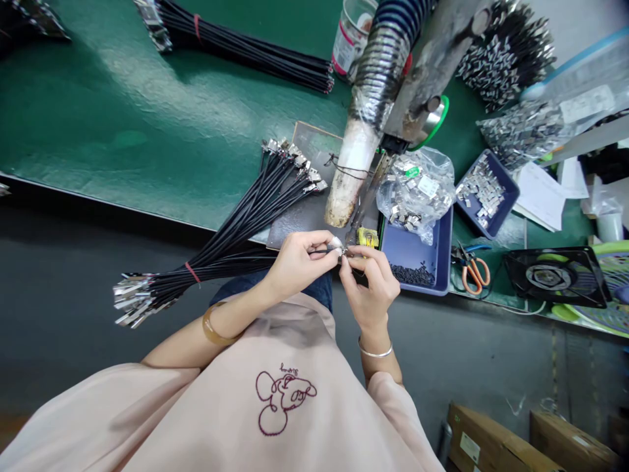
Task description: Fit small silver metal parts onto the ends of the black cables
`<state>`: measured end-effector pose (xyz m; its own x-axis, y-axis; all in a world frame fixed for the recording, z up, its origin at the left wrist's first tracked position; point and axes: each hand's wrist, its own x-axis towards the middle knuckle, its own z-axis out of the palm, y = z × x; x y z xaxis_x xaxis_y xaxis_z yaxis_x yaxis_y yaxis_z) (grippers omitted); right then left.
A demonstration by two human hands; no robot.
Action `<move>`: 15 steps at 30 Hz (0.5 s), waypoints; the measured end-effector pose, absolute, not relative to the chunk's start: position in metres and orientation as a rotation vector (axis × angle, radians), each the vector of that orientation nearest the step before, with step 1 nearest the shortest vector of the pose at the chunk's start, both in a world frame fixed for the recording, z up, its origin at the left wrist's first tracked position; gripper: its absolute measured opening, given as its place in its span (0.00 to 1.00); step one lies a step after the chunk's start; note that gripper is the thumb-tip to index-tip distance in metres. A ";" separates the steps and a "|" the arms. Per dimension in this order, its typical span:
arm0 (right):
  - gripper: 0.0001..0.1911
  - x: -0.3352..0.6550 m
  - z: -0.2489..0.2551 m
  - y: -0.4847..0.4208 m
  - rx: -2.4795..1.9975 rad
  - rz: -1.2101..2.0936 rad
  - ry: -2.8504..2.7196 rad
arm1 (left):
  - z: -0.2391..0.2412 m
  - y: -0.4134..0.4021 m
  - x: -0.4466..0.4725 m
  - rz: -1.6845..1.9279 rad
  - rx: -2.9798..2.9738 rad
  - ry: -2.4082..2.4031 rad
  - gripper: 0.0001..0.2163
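Note:
My left hand (297,262) is closed in a pinch on a thin black cable (322,251) with a small metal connector shell (336,244) at its end. My right hand (369,283) meets it from the right, fingers pinched on the same connector tip. Both hands are at the table's front edge, just below the pale nozzle (350,176) of a hose-fed machine. A bundle of black cables (230,241) with metal ends, tied with a red band, lies to the left across the table edge.
A blue tray (417,252) with a bag of metal shells (417,190) stands right of my hands, a smaller blue tray (486,193) beyond it. Orange-handled scissors (472,270), a black fan (555,275), a second cable bundle (246,46) and cardboard boxes (496,446) are nearby.

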<state>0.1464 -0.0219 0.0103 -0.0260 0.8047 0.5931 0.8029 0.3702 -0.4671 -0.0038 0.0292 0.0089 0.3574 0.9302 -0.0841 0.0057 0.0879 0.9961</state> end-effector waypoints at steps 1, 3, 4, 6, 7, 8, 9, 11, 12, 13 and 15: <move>0.07 0.147 0.010 -0.022 -1.411 0.025 -1.789 | 0.008 0.029 -0.004 0.875 1.295 0.969 0.06; 0.06 0.147 0.010 -0.023 -1.404 0.077 -1.758 | 0.008 0.029 -0.004 0.868 1.308 0.967 0.06; 0.06 0.147 0.010 -0.023 -1.403 0.101 -1.740 | 0.007 0.029 -0.004 0.867 1.310 0.966 0.06; 0.05 0.146 0.010 -0.024 -1.414 0.153 -1.701 | 0.007 0.028 -0.004 0.869 1.310 0.965 0.06; 0.04 0.147 0.010 -0.025 -1.422 0.186 -1.670 | 0.007 0.028 -0.004 0.870 1.311 0.964 0.05; 0.04 0.147 0.010 -0.026 -1.428 0.217 -1.628 | 0.008 0.027 -0.004 0.870 1.313 0.962 0.05; 0.03 0.148 0.010 -0.028 -1.431 0.229 -1.576 | 0.008 0.027 -0.005 0.871 1.315 0.961 0.05; 0.04 0.152 0.010 -0.033 -1.441 0.178 -1.494 | 0.008 0.025 -0.006 0.874 1.321 0.957 0.04; 0.05 0.154 0.011 -0.034 -1.453 0.130 -1.499 | 0.008 0.025 -0.007 0.876 1.332 0.956 0.04; 0.05 0.156 0.012 -0.035 -1.469 0.080 -1.545 | 0.008 0.024 -0.007 0.878 1.352 0.956 0.05; 0.05 0.158 0.014 -0.034 -1.497 0.026 -1.722 | 0.007 0.022 -0.008 0.891 1.434 0.971 0.06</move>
<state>0.1577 -0.0339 0.0141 0.0588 0.8265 0.5599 0.8095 0.2888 -0.5113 -0.0084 0.0223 0.0073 0.3739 0.9275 -0.0026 0.0769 -0.0282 0.9966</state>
